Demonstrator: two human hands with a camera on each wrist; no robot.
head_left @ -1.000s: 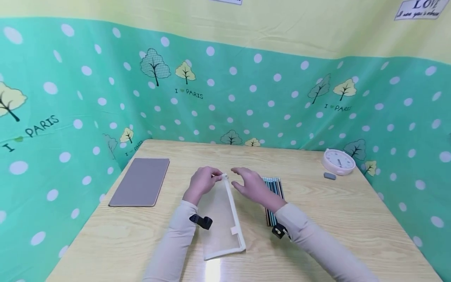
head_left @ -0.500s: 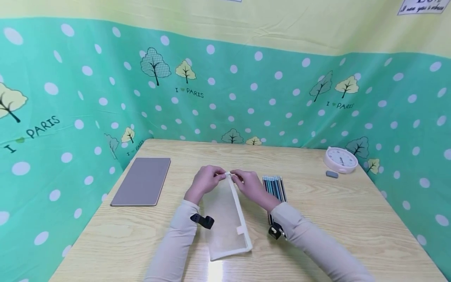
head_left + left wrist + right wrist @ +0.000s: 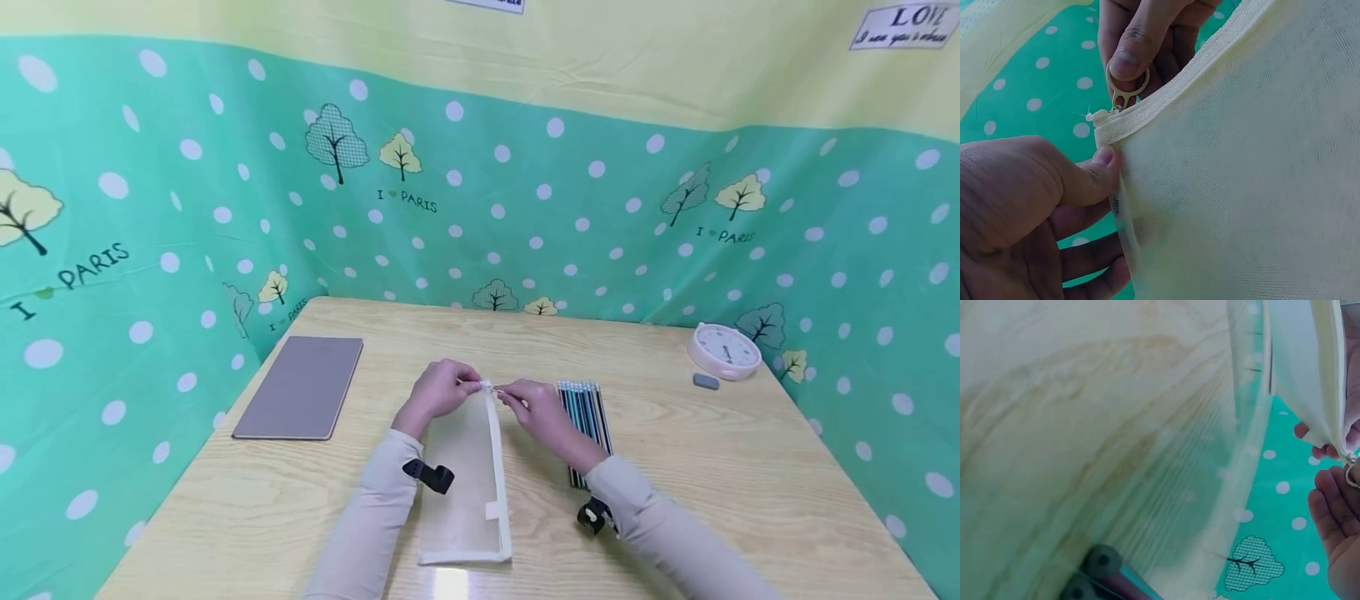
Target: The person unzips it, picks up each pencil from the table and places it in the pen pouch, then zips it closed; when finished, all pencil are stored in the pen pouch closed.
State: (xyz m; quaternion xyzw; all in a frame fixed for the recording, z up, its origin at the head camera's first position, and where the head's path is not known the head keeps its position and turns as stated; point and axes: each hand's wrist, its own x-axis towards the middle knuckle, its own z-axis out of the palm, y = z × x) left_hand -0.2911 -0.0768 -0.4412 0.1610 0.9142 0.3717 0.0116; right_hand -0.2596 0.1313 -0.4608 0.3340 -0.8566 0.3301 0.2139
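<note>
A white mesh zipper pouch [image 3: 461,475] hangs upright over the table between the hands, its zipper edge toward the right. At its far top corner, the left hand [image 3: 442,389] pinches the fabric between thumb and fingers. The right hand [image 3: 542,412] is just beside that corner and pinches the ring-shaped zipper pull [image 3: 1127,97]. In the left wrist view, the pull sits at the end of the zipper band [image 3: 1160,103], next to a few loose threads. The right wrist view shows the right fingers [image 3: 1335,506] around the ring, partly cut off.
Several blue and dark pencils [image 3: 585,417] lie side by side under the right forearm. A grey notebook [image 3: 300,387] is at the left. A pink clock [image 3: 724,352] and a small grey eraser [image 3: 706,382] sit at the far right of the wooden table [image 3: 645,533].
The right hand has come in from the right and now pinches the zipper pull. The pouch's near end swung right, then back left. The left hand has kept its grip on the corner.
</note>
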